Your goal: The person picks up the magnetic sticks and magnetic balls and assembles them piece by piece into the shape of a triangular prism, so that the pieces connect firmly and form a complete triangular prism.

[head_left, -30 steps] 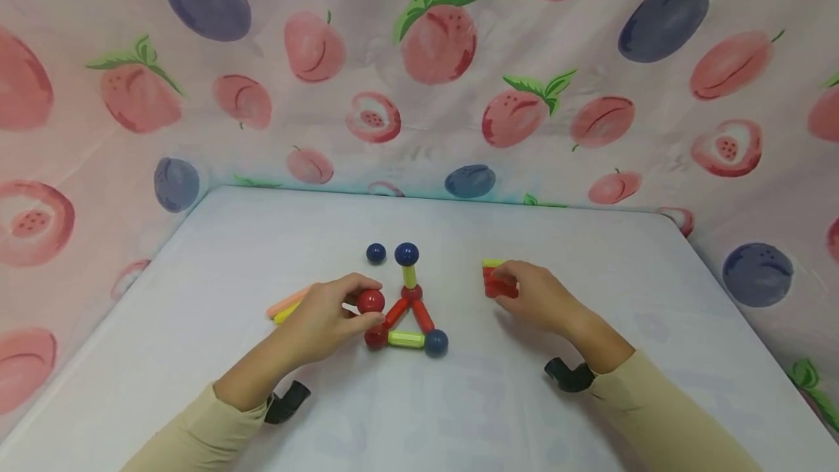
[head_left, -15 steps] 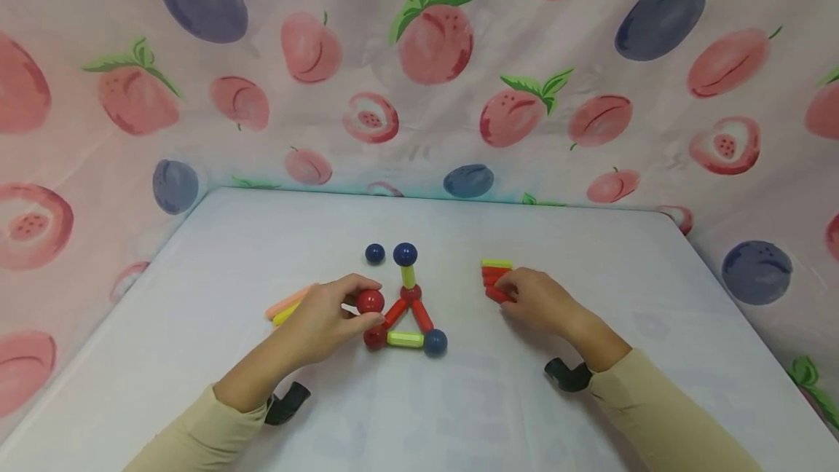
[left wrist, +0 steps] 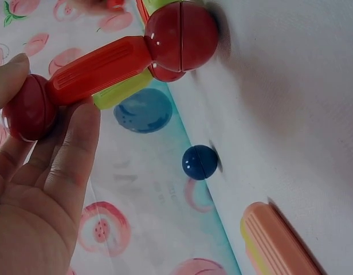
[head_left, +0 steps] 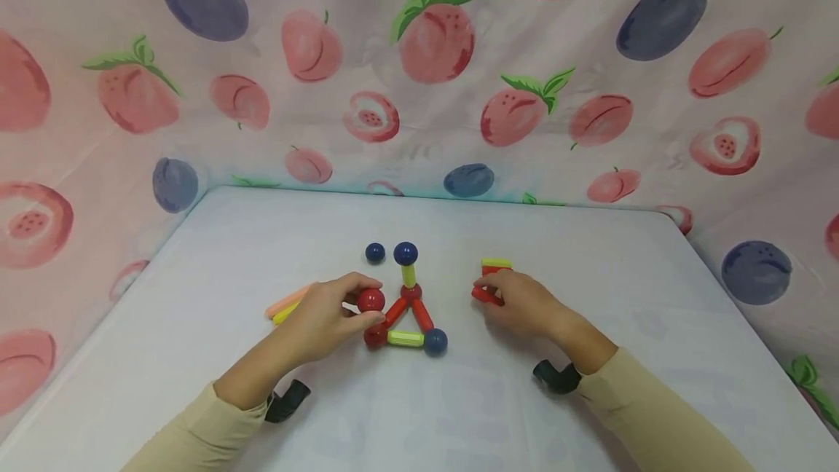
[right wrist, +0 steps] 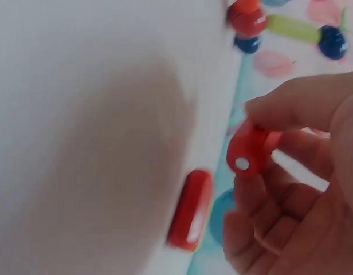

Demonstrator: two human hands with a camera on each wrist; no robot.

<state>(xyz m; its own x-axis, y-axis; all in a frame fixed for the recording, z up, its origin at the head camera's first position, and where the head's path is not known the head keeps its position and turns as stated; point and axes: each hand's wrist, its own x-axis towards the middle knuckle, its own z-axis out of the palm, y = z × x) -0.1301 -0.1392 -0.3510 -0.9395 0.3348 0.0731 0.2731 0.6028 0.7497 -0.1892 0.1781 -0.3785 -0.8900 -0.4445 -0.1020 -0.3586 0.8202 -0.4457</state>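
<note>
My left hand (head_left: 324, 319) pinches a red ball (left wrist: 31, 107) between thumb and fingers. In the left wrist view, a red magnetic stick (left wrist: 102, 69) joins that ball to a larger-looking red ball (left wrist: 185, 35) at a corner of the triangle frame. Red sticks and a yellow-green stick (head_left: 406, 339) form the triangle, with a blue ball (head_left: 435, 341) at its near right corner. From the far corner ball (head_left: 411, 291) rises another yellow-green stick (head_left: 408, 275) topped by a dark blue ball (head_left: 406, 253). My right hand (head_left: 524, 304) pinches a short red magnetic stick (right wrist: 249, 150) by its sides, a pale round end showing.
Behind the right hand lie a red stick (right wrist: 191, 210) and a yellow-green stick (head_left: 497, 263). A loose dark blue ball (head_left: 375, 253) sits left of the tall post. An orange stick (head_left: 288, 301) and a yellow stick (head_left: 285, 312) lie left of my left hand on the white table (head_left: 459, 414).
My right hand has drawn a red stick out of the group at the right and moved it a little left toward the frame. The left hand stays on its ball.
</note>
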